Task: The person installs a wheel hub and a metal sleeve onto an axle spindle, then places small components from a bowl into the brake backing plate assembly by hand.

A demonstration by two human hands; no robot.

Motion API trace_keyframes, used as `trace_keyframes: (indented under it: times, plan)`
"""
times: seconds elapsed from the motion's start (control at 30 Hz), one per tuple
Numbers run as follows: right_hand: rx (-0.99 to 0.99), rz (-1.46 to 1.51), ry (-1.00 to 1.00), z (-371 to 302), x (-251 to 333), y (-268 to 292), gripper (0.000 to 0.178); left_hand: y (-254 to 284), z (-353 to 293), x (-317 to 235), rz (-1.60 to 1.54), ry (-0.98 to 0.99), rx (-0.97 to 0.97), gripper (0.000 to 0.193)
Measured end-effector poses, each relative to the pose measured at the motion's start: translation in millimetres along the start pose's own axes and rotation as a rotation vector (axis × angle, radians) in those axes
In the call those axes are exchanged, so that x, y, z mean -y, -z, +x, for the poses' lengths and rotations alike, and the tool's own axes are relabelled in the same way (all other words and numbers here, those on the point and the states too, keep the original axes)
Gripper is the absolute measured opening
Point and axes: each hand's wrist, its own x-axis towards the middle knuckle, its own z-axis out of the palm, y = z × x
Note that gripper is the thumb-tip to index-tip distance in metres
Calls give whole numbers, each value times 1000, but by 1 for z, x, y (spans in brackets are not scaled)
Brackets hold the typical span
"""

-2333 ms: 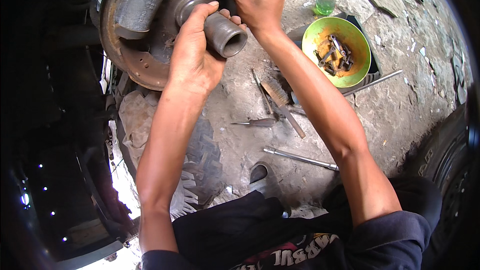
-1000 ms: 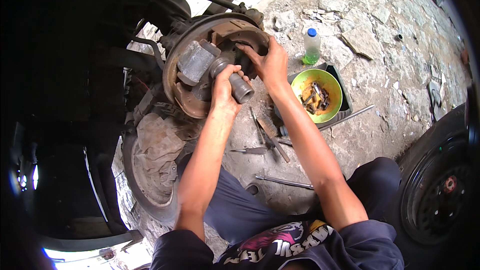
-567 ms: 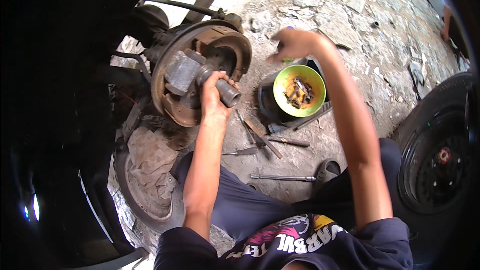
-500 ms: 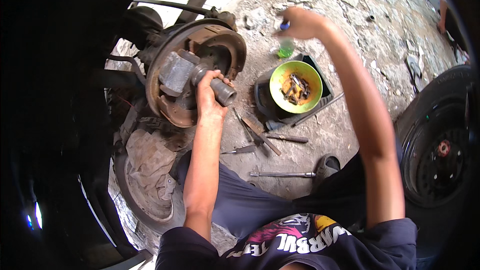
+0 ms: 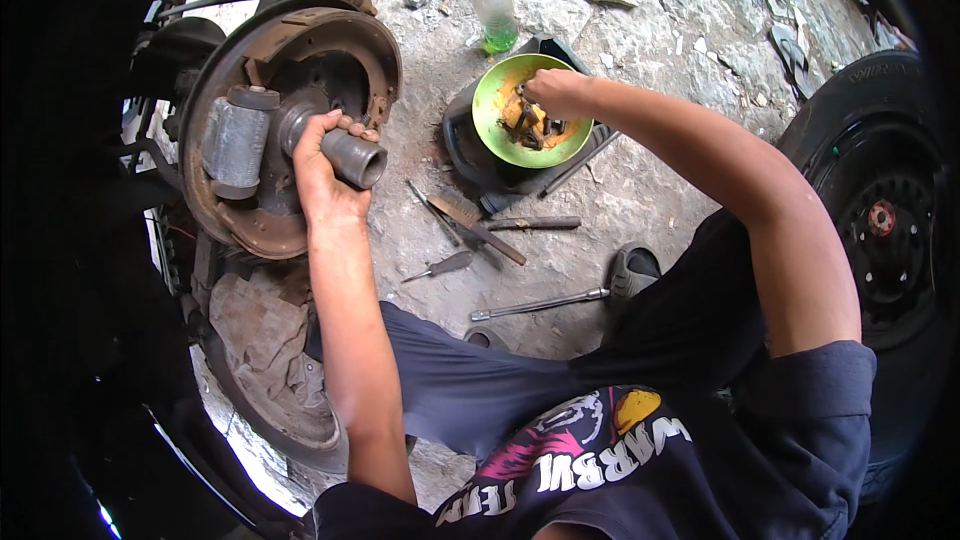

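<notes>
My left hand (image 5: 328, 175) is wrapped round a thick metal spindle (image 5: 362, 162) that sticks out of the middle of a rusty brake assembly (image 5: 278, 240). Beside that hand, a grey metal cylinder (image 5: 238, 145) sits against the backing plate. My right hand (image 5: 560, 93) reaches over the rim of a green bowl (image 5: 487, 135), its fingertips drawn together among dark metal parts (image 5: 522, 125) smeared with orange grease. What those fingers pinch, if anything, is hidden. The bowl rests on a black plastic case (image 5: 455, 145).
A bottle (image 5: 495, 15) with a blue cap and green liquid stands behind the bowl. Before it lie a flat brush (image 5: 475, 230), a screwdriver (image 5: 440, 266) and a long metal bar (image 5: 540, 305). A tyre (image 5: 850, 140) stands at right; a brake drum (image 5: 270, 410) with cloth lies lower left.
My right hand has come down from near the bottle's blue cap into the green bowl. My left hand keeps its hold on the spindle. The whole view has shifted.
</notes>
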Motion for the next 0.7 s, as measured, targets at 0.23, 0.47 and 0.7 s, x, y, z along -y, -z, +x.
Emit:
trace_keyframes:
  times: [0.23,0.47,0.7]
  plan:
    - [-81,230,-42,0,-27,-15,31,-8,-12,2,6,-25,-40,11]
    - [-25,140,-9,-5,-17,3,24,-3,-10,0,8,-6,-39,12]
    - [50,-63,52,3,-11,-35,20,-9,-12,1,16,-11,-32,12]
